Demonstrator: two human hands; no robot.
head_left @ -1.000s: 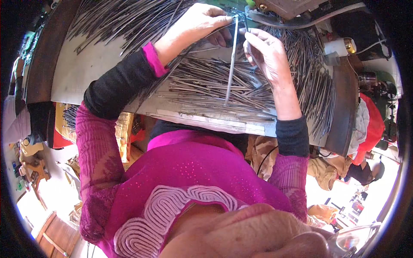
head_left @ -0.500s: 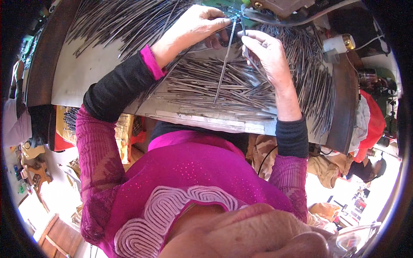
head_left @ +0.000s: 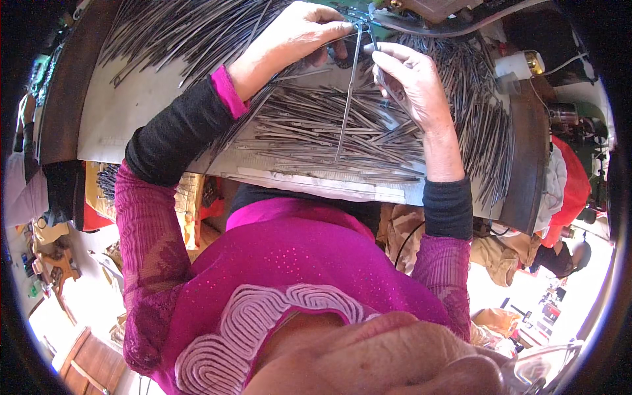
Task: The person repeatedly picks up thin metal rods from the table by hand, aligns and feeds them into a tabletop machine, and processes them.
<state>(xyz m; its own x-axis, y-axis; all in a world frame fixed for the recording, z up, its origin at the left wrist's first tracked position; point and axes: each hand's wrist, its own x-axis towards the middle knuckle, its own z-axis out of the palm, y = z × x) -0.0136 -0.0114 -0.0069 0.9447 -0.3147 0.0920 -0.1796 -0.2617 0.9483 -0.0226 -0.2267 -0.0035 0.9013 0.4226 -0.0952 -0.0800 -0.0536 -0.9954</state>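
Observation:
At the far edge of the table, my left hand (head_left: 304, 31) is closed, its thumb and finger pressed together beside a small bluish-lit metal fixture (head_left: 361, 20). What it pinches is hidden. My right hand (head_left: 413, 80), to the right and nearer, is closed round a thin dark metal strip (head_left: 373, 41) whose upper end meets the fixture. Between the hands, a longer metal strip (head_left: 349, 92) slants from the fixture down towards me, over a loose pile of similar strips (head_left: 303, 122). Some of these have small holes at their ends.
More dark strips (head_left: 191, 39) lie at the far left, and a dense heap (head_left: 477, 112) at the right. A grey cable (head_left: 454, 31) runs behind my right hand. A white cylinder with a gold end (head_left: 520, 66) stands at right. Dark boards (head_left: 62, 99) edge the table's sides.
My left hand has risen slightly. My right hand has shifted a little right, still on its strip, and the long slanting strip's lower end has swung slightly right.

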